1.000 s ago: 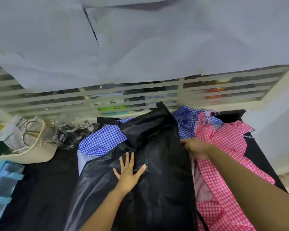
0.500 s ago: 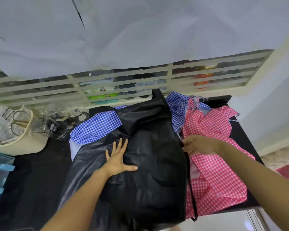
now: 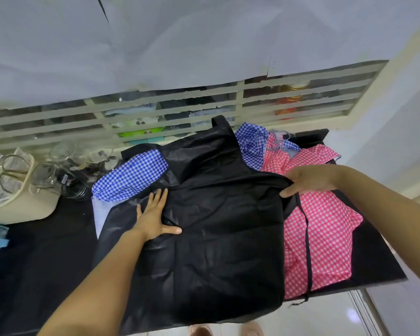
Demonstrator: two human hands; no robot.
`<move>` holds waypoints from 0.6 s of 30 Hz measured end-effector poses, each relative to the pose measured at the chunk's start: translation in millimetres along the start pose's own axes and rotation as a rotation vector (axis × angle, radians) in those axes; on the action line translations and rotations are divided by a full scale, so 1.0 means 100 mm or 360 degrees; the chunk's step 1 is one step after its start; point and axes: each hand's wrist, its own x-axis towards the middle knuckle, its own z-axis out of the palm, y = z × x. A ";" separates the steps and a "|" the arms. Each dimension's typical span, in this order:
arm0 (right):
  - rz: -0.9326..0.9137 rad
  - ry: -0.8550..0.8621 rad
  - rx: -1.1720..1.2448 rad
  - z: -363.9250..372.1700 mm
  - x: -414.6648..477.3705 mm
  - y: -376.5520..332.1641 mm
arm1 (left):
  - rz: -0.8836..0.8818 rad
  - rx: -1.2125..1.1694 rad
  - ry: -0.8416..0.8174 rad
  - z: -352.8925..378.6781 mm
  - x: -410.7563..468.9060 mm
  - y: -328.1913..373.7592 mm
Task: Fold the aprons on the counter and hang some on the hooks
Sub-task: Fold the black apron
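Observation:
A black apron (image 3: 218,238) lies spread over the dark counter (image 3: 46,258), its bib pointing toward the window. My left hand (image 3: 153,214) lies flat on its left part with fingers spread. My right hand (image 3: 308,180) pinches the apron's right edge near the waist and lifts it a little; a black strap (image 3: 306,248) hangs down from there. A blue checked apron (image 3: 134,174) shows from under the black one at the left and back. A pink checked apron (image 3: 325,229) lies crumpled at the right. No hooks are in view.
A cream basket (image 3: 17,204) with scissors and several glass jars (image 3: 56,178) stand at the back left. A barred window (image 3: 180,110) runs behind the counter under white sheeting. The counter's front and right edges drop to a pale floor (image 3: 337,316).
The view has tilted down and the counter's front edge now shows. My right hand has raised and pulled the black apron's right edge. My left hand has slid left across the fabric.

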 end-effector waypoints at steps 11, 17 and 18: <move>0.0102 0.0752 0.0135 -0.46 -0.17 -0.14 | -0.0168 0.0362 0.0142 -0.32 0.29 0.29; -0.0103 0.1700 0.0150 -0.28 -0.24 0.19 | -0.0202 0.0238 0.0420 -0.19 0.13 0.40; -0.0115 0.1823 0.0071 -0.15 -0.27 0.22 | -0.0212 0.0263 0.0486 -0.16 0.09 0.43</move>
